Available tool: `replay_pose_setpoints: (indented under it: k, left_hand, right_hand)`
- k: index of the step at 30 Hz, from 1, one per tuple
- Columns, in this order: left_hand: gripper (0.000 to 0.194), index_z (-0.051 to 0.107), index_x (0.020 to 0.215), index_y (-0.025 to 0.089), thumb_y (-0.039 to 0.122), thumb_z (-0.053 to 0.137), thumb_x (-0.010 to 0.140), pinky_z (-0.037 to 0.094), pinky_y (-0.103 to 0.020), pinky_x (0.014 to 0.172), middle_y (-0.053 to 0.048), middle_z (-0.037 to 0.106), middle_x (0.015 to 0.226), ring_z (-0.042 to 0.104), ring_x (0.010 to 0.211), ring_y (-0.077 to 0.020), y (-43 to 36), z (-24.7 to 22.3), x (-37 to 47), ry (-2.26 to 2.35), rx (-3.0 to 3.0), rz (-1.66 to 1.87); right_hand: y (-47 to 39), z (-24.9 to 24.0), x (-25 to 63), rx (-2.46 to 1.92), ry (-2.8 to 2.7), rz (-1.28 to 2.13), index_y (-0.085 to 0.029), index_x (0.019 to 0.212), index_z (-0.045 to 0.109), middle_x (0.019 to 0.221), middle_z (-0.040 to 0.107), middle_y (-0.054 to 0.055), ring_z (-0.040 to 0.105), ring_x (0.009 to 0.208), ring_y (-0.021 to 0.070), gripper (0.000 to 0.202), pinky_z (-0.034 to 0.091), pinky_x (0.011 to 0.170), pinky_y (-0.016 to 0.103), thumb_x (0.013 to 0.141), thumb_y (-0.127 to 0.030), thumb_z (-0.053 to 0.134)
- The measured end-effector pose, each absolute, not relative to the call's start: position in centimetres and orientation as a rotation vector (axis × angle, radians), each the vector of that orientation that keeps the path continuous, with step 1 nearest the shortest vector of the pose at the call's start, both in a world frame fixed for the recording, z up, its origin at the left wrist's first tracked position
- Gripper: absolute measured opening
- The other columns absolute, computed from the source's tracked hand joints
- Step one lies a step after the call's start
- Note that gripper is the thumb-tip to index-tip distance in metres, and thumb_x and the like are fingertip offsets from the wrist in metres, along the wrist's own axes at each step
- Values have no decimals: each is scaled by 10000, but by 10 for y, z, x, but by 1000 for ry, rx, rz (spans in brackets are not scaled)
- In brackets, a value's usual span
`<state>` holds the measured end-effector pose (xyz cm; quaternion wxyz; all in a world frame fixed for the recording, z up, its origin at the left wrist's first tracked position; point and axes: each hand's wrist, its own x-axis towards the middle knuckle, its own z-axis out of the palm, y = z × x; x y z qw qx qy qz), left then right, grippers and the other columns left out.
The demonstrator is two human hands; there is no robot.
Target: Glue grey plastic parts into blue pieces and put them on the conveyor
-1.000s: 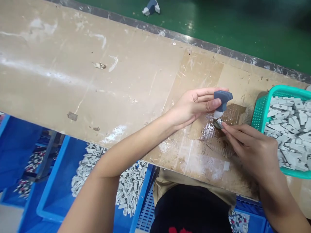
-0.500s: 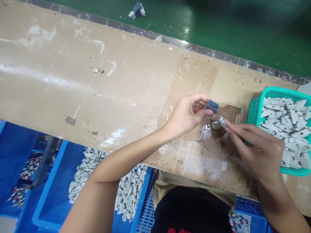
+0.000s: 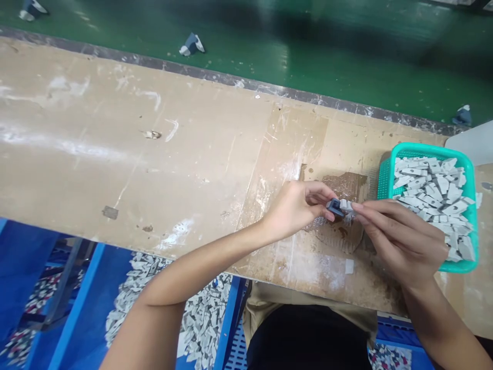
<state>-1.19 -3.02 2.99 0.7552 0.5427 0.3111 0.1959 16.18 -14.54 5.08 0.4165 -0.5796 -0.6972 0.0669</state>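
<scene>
My left hand (image 3: 298, 209) pinches a small dark blue slotted plastic piece (image 3: 336, 206) between thumb and fingers. From the right, my right hand (image 3: 404, 236) is closed on a small pale grey piece (image 3: 346, 205). The two pieces meet end to end, or nearly so; whether one sits inside the other I cannot tell. Beneath them a torn, wet-looking scrap of cardboard (image 3: 352, 184) lies on the table (image 3: 200, 149). The small round metal container seen on that cardboard earlier is hidden by my hands and the pieces.
A turquoise basket (image 3: 385, 177) heaped with pale grey pieces stands right of my hands. Blue bins (image 3: 87, 293) with many grey pieces are below the table's near edge. Blue-and-white pieces (image 3: 191, 45) lie on the green floor (image 3: 246, 36) beyond it.
My right hand has brought the grey piece up to the blue one, and the gap between them has closed. The view has shifted a little, showing more floor.
</scene>
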Motion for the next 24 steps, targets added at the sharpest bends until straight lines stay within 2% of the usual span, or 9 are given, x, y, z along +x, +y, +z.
replay_pose_setpoints:
  k: [6, 16, 21, 24]
  left_hand:
    - [153, 726, 816, 142, 27, 692, 721, 626, -260, 752, -14, 759, 762, 733, 692, -120, -33, 35, -13, 652, 1186, 485]
    - [167, 709, 866, 124, 36, 650, 737, 608, -189, 608, -49, 760, 829, 741, 670, -126, -51, 29, -10, 707, 1202, 678]
    - [172, 711, 869, 144, 88, 720, 707, 621, -272, 735, -44, 759, 811, 734, 758, -158, -48, 33, -12, 799, 1285, 648]
    - [198, 711, 921, 158, 143, 749, 726, 595, -297, 773, -36, 745, 787, 713, 766, -158, -42, 37, -13, 794, 1281, 559]
  right_hand:
    - [-145, 50, 162, -1396, -1809, 182, -341, 1352, 635, 1029, 734, 33, 692, 849, 169, 668, 583, 724, 328, 811, 46, 697]
    - [-150, 52, 154, -1464, -1828, 289, -370, 1405, 583, 1038, 683, 40, 685, 880, 164, 665, 590, 684, 277, 882, 40, 582]
    - [-147, 45, 143, -1467, -1742, 242, -291, 1316, 669, 987, 701, 54, 695, 861, 159, 549, 598, 694, 267, 884, 32, 570]
    - [-143, 46, 140, -1491, -1707, 219, -286, 1277, 695, 931, 720, 41, 706, 827, 132, 491, 595, 690, 236, 915, 5, 537]
